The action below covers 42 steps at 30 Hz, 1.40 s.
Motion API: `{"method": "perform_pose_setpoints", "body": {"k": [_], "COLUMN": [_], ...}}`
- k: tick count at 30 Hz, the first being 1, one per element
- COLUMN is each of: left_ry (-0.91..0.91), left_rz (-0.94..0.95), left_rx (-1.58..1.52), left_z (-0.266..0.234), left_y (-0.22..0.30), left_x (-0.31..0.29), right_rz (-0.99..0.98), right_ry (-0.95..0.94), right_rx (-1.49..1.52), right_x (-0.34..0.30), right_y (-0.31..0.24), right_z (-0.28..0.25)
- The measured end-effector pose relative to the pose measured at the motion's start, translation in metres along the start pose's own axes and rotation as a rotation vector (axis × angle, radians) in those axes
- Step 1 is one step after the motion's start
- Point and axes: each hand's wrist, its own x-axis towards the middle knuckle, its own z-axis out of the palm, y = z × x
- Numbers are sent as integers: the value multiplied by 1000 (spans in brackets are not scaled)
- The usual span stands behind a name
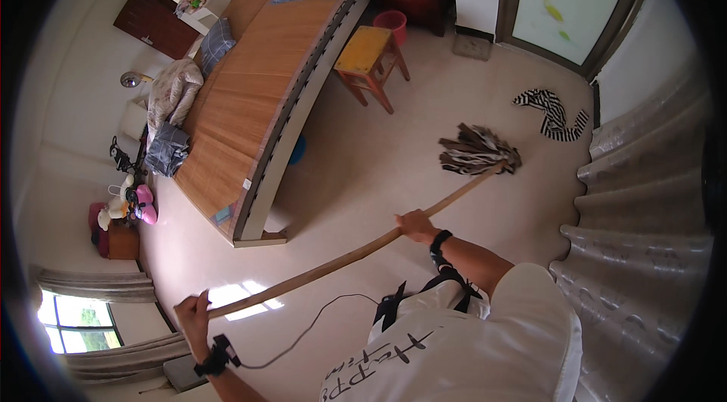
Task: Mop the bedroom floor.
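Note:
A mop with a long wooden handle (326, 269) slants across the view, from my lower left up to the right. Near the handle's top end my left hand (192, 314) is wrapped round it. Farther along, my right hand (416, 225) grips the same handle around its middle. The mop head (477, 151), a bundle of dark and pale cloth strips, lies spread on the tiled floor beyond my right hand. A black band with a cable sits on my left wrist, and another black band is on my right wrist.
To the left stands a large bed (250, 91) with a brown mat. A yellow-topped wooden stool (366, 51) and a red bucket (391, 26) are beside it. Black-and-white striped cloth (556, 116) lies on the floor near the glass door (568, 1). Long curtains (640, 228) hang at right.

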Motion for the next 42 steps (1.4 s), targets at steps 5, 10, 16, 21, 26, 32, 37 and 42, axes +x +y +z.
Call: {"method": "perform_pose_setpoints", "body": {"k": [5, 10, 16, 21, 26, 32, 37, 42], "left_ry": [-138, -298, -40, 36, 108, 187, 84, 173], "left_rz": [159, 174, 47, -233, -554, -1044, -1078, -984], "left_rx": [5, 80, 287, 352, 489, 374, 342, 158], "left_z": [37, -7, -99, -168, -224, -231, -201, -151], "left_y": [54, 31, -50, -105, -136, -102, -138, -243], "left_x": [8, -45, -153, -283, -419, -502, -512, -505], "right_rz": [258, 225, -131, -301, -630, -904, -1167, -1137], "right_ry": [-82, -26, -4, -204, -332, -612, -663, -797], "right_rx": [169, 411, 363, 509, 590, 523, 222, -60], "right_x": [-48, -71, -44, -40, -55, -73, -54, -9], "right_y": [46, 3, -140, -262, -395, -517, -549, -548], "right_z": [-6, 6, 58, 120, 191, 246, 288, 331]}}
